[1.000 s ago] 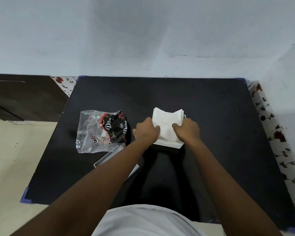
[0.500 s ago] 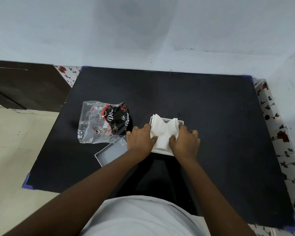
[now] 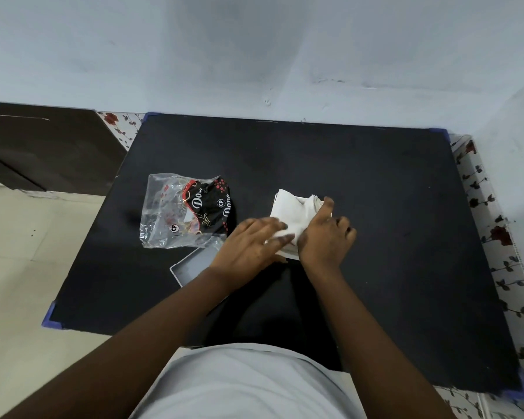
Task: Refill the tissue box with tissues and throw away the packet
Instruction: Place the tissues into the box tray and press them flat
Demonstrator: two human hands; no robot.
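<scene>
A stack of white tissues sits in the white tissue box, whose rim barely shows under them, near the middle of the black table. My left hand lies flat with fingers spread, its fingertips pressing the tissues' near left edge. My right hand presses down on the right side of the stack, thumb stretched over the top. The empty clear packet with black and red print lies to the left of the box. The box's grey lid lies near my left wrist, partly hidden by my forearm.
The table stands against a pale wall at the back and right. A dark wooden cabinet is at the far left. Floral-patterned covering shows along the table's right side. Tiled floor lies to the left.
The tissues have gone lower into the box. My left hand has opened flat and slid onto the stack's near edge. My right thumb has reached over the top.
</scene>
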